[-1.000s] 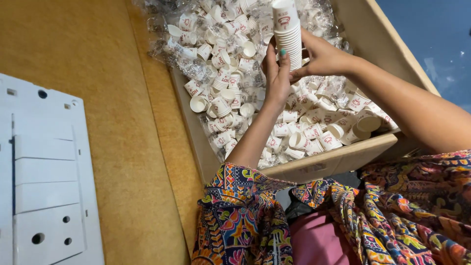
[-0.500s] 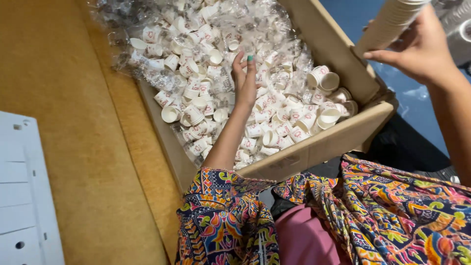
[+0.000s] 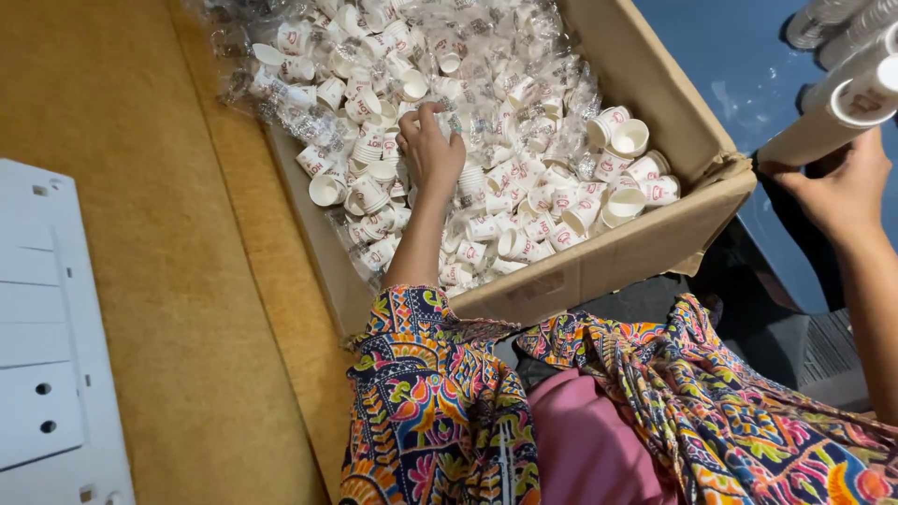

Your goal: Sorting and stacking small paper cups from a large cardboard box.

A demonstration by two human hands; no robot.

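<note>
A cardboard box holds several small white paper cups lying loose on crinkled clear plastic. My left hand reaches into the middle of the box, fingers curled down onto the cups; whether it grips one is hidden. My right hand is out to the right of the box, closed around a long stack of nested cups that points up and right. Both arms come from bright patterned sleeves.
More stacks of cups lie at the top right on a blue surface. A tan board runs along the box's left. A white panel with holes sits at the left edge.
My right hand carried the cup stack from above the box out to the right. My left hand stayed among the loose cups, shifting slightly.
</note>
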